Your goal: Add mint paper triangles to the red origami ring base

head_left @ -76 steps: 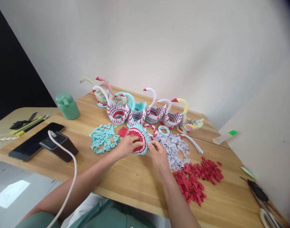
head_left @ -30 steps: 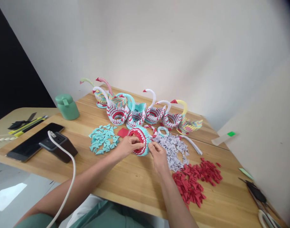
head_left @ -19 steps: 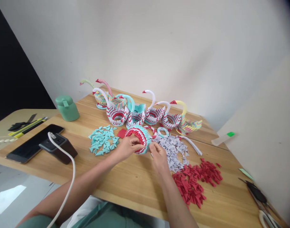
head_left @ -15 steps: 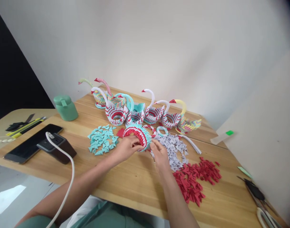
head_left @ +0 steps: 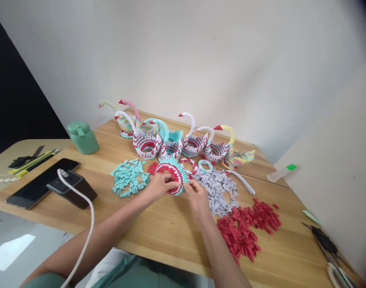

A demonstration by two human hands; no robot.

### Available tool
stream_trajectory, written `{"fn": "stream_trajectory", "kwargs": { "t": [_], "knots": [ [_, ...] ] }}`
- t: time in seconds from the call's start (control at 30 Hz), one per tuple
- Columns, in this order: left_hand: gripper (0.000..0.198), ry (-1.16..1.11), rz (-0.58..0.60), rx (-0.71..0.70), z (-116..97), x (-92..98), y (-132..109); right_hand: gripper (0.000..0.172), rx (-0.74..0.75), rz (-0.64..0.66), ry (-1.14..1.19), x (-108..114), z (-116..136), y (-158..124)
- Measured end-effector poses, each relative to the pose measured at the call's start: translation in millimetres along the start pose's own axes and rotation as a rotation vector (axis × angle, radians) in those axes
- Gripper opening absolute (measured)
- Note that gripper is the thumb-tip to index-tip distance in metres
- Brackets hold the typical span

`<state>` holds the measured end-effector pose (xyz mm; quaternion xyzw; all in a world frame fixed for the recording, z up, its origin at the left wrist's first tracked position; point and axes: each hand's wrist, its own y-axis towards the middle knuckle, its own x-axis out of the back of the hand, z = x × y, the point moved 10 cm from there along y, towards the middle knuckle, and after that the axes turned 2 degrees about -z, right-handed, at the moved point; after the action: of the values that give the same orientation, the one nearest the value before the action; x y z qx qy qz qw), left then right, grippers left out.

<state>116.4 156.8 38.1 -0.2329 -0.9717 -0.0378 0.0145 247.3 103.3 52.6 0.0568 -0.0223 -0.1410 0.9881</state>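
A round ring of folded paper pieces (head_left: 178,170), red and white inside with a turquoise outer edge, is held up above the table. My left hand (head_left: 161,185) grips its near left side, with fingers inside the ring and the thumb on the near part. At the right rim, my right hand (head_left: 197,194) is closed, thumb and fingers pinched against the turquoise edge; whether a loose piece is between them I cannot tell. Turquoise triangles (head_left: 130,176) lie left of the ring. To the right are piles of pale lilac triangles (head_left: 220,188) and red triangles (head_left: 241,232).
Several finished paper swans (head_left: 147,145) stand in a row behind. A turquoise paper ring (head_left: 205,161) and a pale curved strip (head_left: 242,182) lie near the piles. At left are a green container (head_left: 83,138), phone (head_left: 41,182) and corded black block (head_left: 73,188); scissors (head_left: 329,248) lie far right.
The paper ring has turned and tilted slightly in my left hand. My right hand has shifted a little left and down along its rim, fingers drawn closer in.
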Motion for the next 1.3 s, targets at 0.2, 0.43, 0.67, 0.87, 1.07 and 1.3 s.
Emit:
{"fn": "stream_trajectory", "kwargs": {
  "t": [0.2, 0.43, 0.67, 0.87, 1.07, 1.3],
  "knots": [
    [0.031, 0.021, 0.073, -0.053, -14, -5.5, -3, 0.038, -0.009, 0.013, 0.038, 8, -1, 5],
    [0.034, -0.028, 0.108, -0.027, -8, -12.7, -4, 0.029, 0.004, -0.024, 0.013, 12, 2, 3],
    [0.05, -0.015, 0.034, -0.006, 7, -5.6, 0, 0.026, 0.008, -0.024, -0.012, 8, 4, 1],
    [0.05, 0.049, 0.022, -0.038, 0, -1.1, 1, 0.028, 0.003, 0.028, -0.013, 4, 6, 2],
    [0.03, 0.118, 0.107, -0.074, -14, -7.5, -4, 0.035, 0.008, 0.032, 0.003, 10, 8, 5],
    [0.041, 0.01, 0.109, -0.004, -6, -9.7, -2, 0.028, 0.0, -0.015, -0.007, 9, 7, 3]
  ]
}}
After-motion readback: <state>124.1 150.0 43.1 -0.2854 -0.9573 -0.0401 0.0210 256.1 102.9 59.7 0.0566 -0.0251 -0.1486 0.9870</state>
